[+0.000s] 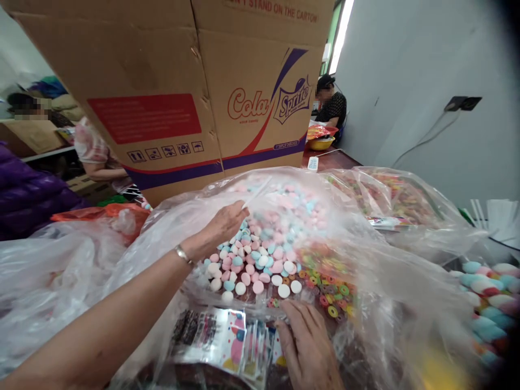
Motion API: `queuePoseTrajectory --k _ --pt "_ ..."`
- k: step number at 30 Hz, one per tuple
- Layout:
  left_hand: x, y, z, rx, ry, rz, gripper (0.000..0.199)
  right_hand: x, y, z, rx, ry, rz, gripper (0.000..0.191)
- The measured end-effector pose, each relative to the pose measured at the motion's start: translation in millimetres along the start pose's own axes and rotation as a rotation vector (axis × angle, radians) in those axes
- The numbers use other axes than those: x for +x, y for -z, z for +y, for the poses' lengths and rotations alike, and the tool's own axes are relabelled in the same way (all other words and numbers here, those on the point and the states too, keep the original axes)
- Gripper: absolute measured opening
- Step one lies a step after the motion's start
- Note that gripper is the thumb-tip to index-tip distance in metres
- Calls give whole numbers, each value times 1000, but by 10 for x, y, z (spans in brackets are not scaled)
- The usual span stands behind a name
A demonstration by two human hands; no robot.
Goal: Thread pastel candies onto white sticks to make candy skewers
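Note:
My left hand [229, 221] reaches over a large clear plastic bag, its fingers closed on a fold of the film. Beneath the bag's opening lies a heap of round pink, blue and white candies [254, 260]. Small colourful ring candies [331, 292] lie to their right, partly under the film. My right hand [311, 344] is low in front, thumb and fingers apart, holding nothing visible. Just left of it is a row of shiny printed packets [227, 336], and its fingertips are close to the nearest candies.
A tall cardboard carton [252, 81] stands behind the bag. Another clear bag of colourful candies [385, 189] sits at the back right, and larger pastel candies [491, 298] are at the right edge. Crumpled plastic [60, 287] lies at left. Other people are in the background.

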State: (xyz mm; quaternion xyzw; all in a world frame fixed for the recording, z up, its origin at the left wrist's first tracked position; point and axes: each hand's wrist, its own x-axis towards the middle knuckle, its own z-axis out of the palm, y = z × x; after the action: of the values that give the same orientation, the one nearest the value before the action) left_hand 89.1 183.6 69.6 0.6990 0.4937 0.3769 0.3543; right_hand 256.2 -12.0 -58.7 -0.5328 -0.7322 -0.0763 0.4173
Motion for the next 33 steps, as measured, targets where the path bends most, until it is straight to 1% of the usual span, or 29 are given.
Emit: queuePoseTrajectory --k 3,5,7,10,13,16,17,18,19,20,22,24,25,27,29,33 --pt "182 33 -15 76 -33 4 23 2 -3 -2 -24 -26 6 23" --pt "225 44 -53 105 -31 -2 23 -11 -10 16 -38 -44 -4 23" --pt "201 41 -81 113 -24 -9 24 -27 -14 44 -46 -43 -47 23" --pt "54 31 -34 76 -20 -27 24 -25 -6 70 -60 -20 -123 24" --pt "-206 44 110 -22 4 -75 22 22 11 29 -68 -17 -126 24" --pt "-571 68 226 -148 70 -139 24 80 39 -56 -53 -31 -97 23" --pt "-710 70 238 -176 88 -158 27 93 56 -77 -48 -31 -95 23" --pt "-856 65 234 -211 110 -164 33 101 78 -88 -47 -29 -96 23" --pt "-1003 51 216 -287 177 -167 39 103 107 -88 -52 -34 -98 23" --pt "-1150 29 187 -377 242 -163 40 99 141 -76 -62 -46 -101 23" --pt "-1428 -43 111 -551 370 -120 38 80 222 -24 -91 -93 -96 23" --pt "-1665 -135 37 -636 469 -103 40 58 313 47 -114 -171 -86 25" --pt "-1763 -179 6 -678 525 -117 39 50 358 81 -122 -215 -89 26" --pt "-1914 -247 -44 -718 596 -84 37 43 441 142 -135 -302 -112 28" --pt "-2005 -279 -93 -735 632 -57 38 44 509 189 -146 -369 -134 28" --pt "-2073 -271 -210 -735 656 -40 41 51 590 243 -149 -417 -132 28"
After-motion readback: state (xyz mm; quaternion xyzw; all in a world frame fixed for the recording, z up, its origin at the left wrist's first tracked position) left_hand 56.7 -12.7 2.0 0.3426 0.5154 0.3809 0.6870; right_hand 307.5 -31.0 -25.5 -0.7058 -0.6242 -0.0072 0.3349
